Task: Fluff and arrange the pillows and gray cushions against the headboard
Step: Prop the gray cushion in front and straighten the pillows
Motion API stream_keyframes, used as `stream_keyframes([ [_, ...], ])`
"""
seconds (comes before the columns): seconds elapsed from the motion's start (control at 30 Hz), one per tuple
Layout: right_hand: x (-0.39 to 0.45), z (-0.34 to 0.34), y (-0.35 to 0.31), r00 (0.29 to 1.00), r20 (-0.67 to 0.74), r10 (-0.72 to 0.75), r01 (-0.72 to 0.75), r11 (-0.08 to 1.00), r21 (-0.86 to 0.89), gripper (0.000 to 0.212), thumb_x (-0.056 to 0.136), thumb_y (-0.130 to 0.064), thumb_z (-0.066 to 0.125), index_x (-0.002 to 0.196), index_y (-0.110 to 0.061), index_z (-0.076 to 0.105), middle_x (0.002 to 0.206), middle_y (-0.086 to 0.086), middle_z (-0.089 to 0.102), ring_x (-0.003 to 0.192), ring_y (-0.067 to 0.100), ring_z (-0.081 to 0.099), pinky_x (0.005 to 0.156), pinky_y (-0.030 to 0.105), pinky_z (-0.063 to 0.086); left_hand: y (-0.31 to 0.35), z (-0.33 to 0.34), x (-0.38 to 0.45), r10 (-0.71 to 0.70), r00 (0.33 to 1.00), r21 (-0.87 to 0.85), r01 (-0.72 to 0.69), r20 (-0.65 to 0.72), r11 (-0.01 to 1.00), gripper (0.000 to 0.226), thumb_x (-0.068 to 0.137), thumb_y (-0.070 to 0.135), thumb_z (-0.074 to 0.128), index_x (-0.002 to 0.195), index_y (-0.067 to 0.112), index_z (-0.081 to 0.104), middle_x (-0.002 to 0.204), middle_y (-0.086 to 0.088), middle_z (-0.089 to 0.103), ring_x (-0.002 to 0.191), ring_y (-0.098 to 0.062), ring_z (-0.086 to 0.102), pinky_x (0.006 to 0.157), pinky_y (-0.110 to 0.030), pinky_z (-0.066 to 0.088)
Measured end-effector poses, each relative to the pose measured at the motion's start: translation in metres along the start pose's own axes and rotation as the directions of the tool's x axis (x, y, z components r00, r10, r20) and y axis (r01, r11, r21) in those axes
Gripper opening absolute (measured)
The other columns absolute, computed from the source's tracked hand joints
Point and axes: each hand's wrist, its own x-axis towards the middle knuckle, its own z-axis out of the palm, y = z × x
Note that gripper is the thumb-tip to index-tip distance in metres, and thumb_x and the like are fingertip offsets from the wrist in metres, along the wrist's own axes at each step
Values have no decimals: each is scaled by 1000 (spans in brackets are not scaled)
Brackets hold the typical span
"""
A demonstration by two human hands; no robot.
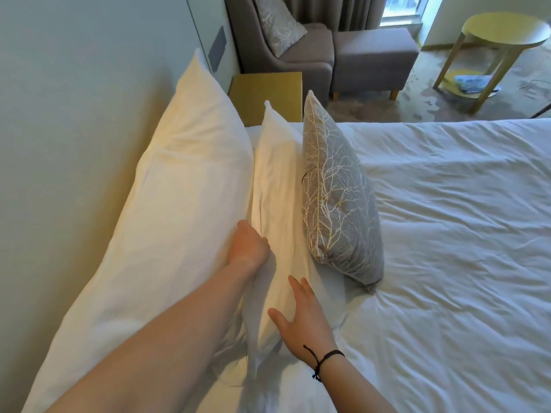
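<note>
Squaring up the front pillow: my left hand is tucked behind it, grip hidden, right hand flat against it. Next, nudge it upright.

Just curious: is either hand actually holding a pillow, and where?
Left hand grips the smaller white pillow at its top edge; right hand only rests flat on its front.

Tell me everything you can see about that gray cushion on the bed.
The gray cushion is a woven-looking fabric square with a pale branching pattern stitched across it and a piped edge. It stands on edge on the white duvet, tilted, leaning against the smaller white pillow beside it. It looks plump and not crushed. Neither hand touches it: the right hand rests on the smaller pillow nearby.
</note>
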Motion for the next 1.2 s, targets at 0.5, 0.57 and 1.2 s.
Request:
stream_keyframes([
  [0.5, 24, -10, -15, 985, -29, 169, -155, 949, 275, 94, 73, -81, 47, 150, -39, 15, 161, -4, 7, 147, 13, 1, 119, 36, 13, 5, -40, -26, 188, 959, -61, -205, -210, 977, 40, 98, 26, 51, 65, 13, 34, 63, 0, 39, 54, -13, 34, 47, -29, 22],
  [0.57, 17, -6, -18, 986, -33, 162, -148, 954, 262, 98, 68, -86, 44, 150, -42, 13, 162, -4, 5, 147, 15, -1, 119, 38, 12, 4, -42, -37, 197, 951, -89, -223, -237, 971, 40, 98, 27, 53, 65, 13, 33, 61, 1, 36, 53, -14, 32, 47, -29, 22],
  [1.2, 3, 7, -56, 987, 70, -142, 153, 967, -205, 50, 99, -46, 32, 148, -38, 23, 162, -3, 10, 149, 27, 1, 120, 46, 7, -101, -40, -135, 121, 991, -78, -116, 54, 990, 41, 94, 39, 56, 59, 19, 48, 51, 6, 47, 46, -6, 42, 43, -22, 26],
])
